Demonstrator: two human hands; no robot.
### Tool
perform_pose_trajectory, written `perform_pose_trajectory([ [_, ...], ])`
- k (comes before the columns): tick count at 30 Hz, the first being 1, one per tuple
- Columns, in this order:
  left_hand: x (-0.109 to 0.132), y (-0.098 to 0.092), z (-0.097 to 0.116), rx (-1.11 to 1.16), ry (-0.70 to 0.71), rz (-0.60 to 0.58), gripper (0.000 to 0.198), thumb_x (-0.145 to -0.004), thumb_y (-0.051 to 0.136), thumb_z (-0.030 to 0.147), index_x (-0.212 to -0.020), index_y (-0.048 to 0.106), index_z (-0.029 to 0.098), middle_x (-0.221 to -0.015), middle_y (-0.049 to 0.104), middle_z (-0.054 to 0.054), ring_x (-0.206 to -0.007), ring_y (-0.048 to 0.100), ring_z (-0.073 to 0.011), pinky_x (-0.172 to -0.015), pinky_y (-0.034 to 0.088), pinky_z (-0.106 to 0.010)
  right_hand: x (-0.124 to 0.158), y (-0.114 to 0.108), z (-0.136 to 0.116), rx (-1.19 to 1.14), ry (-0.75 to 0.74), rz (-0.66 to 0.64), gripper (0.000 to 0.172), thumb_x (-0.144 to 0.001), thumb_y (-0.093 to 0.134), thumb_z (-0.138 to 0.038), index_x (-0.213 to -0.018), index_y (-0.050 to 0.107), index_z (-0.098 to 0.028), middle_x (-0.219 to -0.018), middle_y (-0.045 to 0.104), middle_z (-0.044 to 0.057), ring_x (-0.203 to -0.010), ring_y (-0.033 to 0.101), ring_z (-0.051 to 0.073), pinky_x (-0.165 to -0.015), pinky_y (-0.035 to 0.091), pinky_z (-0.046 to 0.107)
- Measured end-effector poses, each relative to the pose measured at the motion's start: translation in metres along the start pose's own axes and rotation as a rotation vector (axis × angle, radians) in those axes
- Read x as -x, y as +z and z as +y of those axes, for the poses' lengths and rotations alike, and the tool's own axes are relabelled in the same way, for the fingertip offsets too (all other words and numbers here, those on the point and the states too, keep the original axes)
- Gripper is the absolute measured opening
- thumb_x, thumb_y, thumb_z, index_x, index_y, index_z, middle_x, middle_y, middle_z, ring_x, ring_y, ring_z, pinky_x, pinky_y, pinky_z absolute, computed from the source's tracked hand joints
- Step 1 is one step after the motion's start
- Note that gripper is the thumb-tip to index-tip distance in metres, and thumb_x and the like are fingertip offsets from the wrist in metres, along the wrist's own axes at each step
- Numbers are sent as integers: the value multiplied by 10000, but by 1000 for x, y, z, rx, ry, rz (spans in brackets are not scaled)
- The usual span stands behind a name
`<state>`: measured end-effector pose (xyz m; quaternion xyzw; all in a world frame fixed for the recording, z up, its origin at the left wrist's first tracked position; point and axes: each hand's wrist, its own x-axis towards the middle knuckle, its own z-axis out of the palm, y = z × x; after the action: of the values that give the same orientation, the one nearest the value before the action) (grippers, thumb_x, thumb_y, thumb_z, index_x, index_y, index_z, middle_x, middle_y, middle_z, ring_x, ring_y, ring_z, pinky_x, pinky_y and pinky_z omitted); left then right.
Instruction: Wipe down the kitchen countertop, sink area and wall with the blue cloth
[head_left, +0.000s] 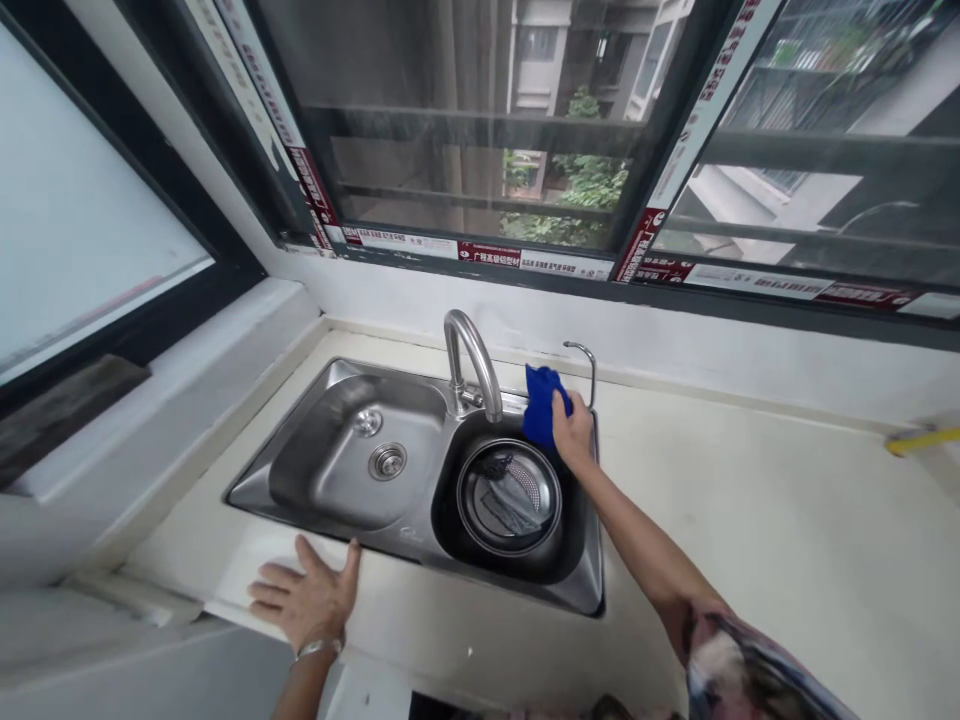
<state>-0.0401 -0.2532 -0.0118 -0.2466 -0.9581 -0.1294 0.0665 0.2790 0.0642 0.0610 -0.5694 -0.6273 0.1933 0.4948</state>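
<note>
My right hand (573, 428) grips a bunched blue cloth (543, 402) at the back rim of the right sink basin, just left of the thin curved spout. Part of the cloth hangs below the fingers. My left hand (309, 596) is spread with its fingers apart on the counter in front of the left basin, a bracelet around its wrist. The stainless double sink (420, 545) lies between my hands. In its right basin sits a round metal colander (556, 500) with dark and greyish items inside, whose kind I cannot make out.
A tall curved faucet (474, 352) stands behind the divider, its spout over the right basin. The thin spout (592, 368) rises at the back right corner. Pale counter (750, 520) extends to the right, with a yellow object (919, 440) at its far end. Windows (480, 180) line the back.
</note>
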Motion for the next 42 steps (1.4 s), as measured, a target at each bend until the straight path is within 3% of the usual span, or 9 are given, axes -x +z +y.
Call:
perform_pose_trajectory([
  [4,-2,1,-4,-51,-3,-43,1021,-866,410,792,-1612,361,97,-1673,192,-364,-1530,154,-599,-1086,273,-814,-53,44,9,205,-109,134,481,-1063,304,-463,-1224,617,-134,-1188,656,206,-1149,581,294,-1027,467,480],
  [9,-1,-2,-2,-76,11,-16,1011,-877,416,790,-1609,366,95,-1665,197,-372,-1518,185,-596,-1088,287,-798,-64,68,43,574,-23,-119,372,-1014,399,-269,-1235,637,-88,-1270,603,268,-1186,531,364,-1015,389,549],
  [11,0,-3,-1,-79,17,-10,997,-880,428,774,-1610,365,98,-1662,205,-368,-1514,199,-592,-1085,291,-795,-62,73,53,736,8,-215,407,-1025,375,-281,-1269,626,-72,-1242,608,267,-1132,548,360,-981,383,522],
  [14,0,-1,-2,-83,30,-8,1006,-877,423,777,-1609,360,90,-1657,207,-370,-1508,206,-592,-1075,293,-799,-62,79,61,791,-3,-228,455,-1031,390,-374,-1252,635,-60,-1206,616,267,-1089,545,369,-944,370,504],
  [21,-6,2,-9,-120,11,-36,966,-890,325,774,-1592,390,113,-1648,240,-341,-1497,245,-568,-1070,323,-775,-62,109,55,735,-104,-232,448,-1012,438,-410,-1248,657,-100,-1299,592,240,-1164,479,369,-968,324,484],
  [30,-10,-3,-9,-170,10,-46,1115,-829,170,872,-1573,431,84,-1571,337,-335,-1434,337,-568,-1146,306,-728,-74,207,9,406,-357,-562,444,-1079,428,-380,-1382,658,-152,-1331,640,160,-1202,469,308,-1034,292,436],
  [35,-13,0,-16,-216,-16,-98,1067,-844,213,838,-1585,414,97,-1579,346,-325,-1459,326,-546,-1161,301,-711,-88,250,0,216,-461,-708,405,-1089,463,-376,-1356,703,-186,-1334,685,106,-1216,497,270,-1048,278,393],
  [38,-15,1,-20,-230,-21,-118,1017,-860,254,802,-1593,400,112,-1605,330,-324,-1491,297,-535,-1144,314,-719,-92,257,-1,185,-489,-726,387,-1082,497,-383,-1356,708,-210,-1392,666,89,-1248,496,260,-1060,280,382],
  [42,-15,0,-19,-230,-35,-119,978,-853,359,761,-1593,399,122,-1585,370,-333,-1460,344,-543,-1100,339,-737,-90,242,5,169,-490,-727,359,-1070,538,-372,-1344,715,-222,-1430,652,82,-1289,491,249,-1085,293,375],
])
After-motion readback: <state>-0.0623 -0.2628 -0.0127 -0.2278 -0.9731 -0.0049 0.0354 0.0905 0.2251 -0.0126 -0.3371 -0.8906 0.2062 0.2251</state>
